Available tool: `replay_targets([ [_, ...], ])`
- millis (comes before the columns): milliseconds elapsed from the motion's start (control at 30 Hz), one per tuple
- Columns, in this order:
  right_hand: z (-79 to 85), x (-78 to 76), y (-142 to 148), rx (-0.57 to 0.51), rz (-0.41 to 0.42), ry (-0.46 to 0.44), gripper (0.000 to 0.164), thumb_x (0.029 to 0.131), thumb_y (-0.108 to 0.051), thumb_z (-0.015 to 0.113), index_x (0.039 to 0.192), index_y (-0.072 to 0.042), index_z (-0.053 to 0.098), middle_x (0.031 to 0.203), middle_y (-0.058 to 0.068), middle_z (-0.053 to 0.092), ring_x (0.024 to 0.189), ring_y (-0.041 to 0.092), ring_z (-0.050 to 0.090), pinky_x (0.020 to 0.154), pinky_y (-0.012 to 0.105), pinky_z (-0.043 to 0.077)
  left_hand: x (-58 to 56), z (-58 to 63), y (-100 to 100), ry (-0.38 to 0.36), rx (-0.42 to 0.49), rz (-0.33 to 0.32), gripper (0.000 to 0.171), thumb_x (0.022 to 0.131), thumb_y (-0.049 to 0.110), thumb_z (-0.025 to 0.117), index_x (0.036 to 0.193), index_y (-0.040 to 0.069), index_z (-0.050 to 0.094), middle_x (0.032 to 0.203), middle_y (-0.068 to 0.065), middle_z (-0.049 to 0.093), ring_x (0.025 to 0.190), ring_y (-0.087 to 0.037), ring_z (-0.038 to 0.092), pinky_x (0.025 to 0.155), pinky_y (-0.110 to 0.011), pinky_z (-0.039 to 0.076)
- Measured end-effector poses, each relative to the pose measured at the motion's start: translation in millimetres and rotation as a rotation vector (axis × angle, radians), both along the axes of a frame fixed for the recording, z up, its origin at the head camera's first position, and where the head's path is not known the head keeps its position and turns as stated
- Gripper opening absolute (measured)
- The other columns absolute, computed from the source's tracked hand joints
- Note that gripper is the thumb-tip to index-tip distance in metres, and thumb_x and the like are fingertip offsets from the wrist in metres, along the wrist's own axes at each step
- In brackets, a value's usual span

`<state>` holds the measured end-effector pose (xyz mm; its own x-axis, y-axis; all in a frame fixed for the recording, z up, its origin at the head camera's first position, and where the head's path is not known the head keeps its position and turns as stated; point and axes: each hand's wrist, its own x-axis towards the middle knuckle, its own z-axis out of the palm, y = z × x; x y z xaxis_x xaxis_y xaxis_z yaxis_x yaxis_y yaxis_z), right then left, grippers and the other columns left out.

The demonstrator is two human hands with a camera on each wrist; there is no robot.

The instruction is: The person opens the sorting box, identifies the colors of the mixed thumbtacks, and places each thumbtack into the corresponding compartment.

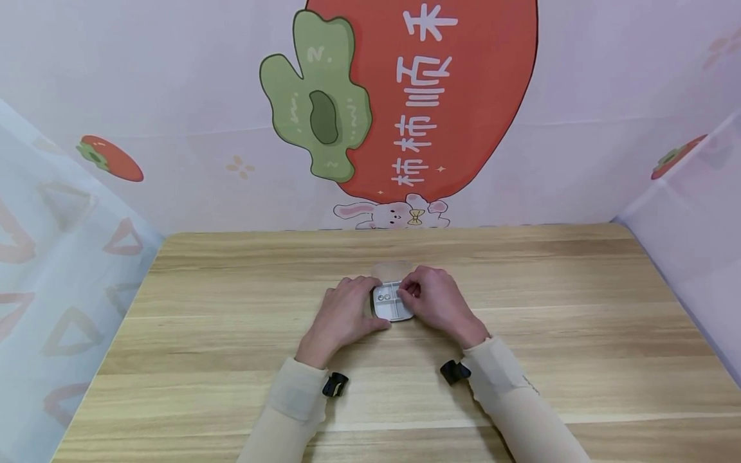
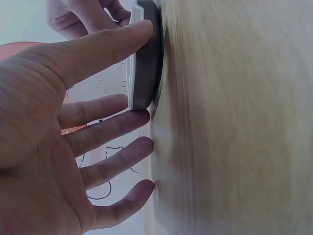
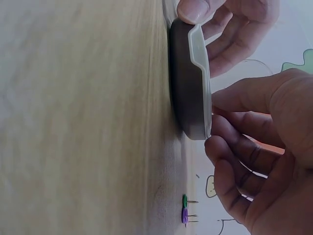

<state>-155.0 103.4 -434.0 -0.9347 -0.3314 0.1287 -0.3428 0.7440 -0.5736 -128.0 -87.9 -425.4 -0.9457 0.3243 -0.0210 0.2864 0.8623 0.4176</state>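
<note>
left hand [image 1: 345, 312] gripping divided box [image 1: 384, 311], right hand [image 1: 438, 299] pinched over it, cannot tell if holding

Screened tabletop workspace, type of building indeterminate. A wood-grain tabletop [image 1: 550, 289] is enclosed on three sides: by a far printed sheet [image 1: 197, 77] bearing a large red fruit [image 1: 475, 109] and white characters [image 1: 425, 74], a left sheet [image 1: 40, 276] with triangles [image 1: 123, 238], and a pale right sheet [image 1: 695, 238].

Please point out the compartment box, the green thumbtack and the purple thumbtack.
Compartment box [image 3: 188, 81]: right wrist view, side wall.
Green thumbtack [image 3: 185, 201]: right wrist view, head.
Purple thumbtack [image 3: 184, 216]: right wrist view, head.
</note>
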Motion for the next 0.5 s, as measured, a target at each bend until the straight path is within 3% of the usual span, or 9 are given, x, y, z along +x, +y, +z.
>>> replay_targets([
  [500,-0.7,-0.2,-0.4,0.059,0.038,0.069,0.005,0.079,-0.020,0.063,0.078,-0.019,0.067,0.069,-0.010,0.050,0.064,0.008,0.047,0.058,0.025,0.039,0.8,0.2,0.5,-0.004,-0.002,0.007,0.071,0.067,0.050,0.075,0.126,0.019,0.051,0.121,0.004,0.054,0.106,-0.019,0.047,0.081,-0.040,0.036],
])
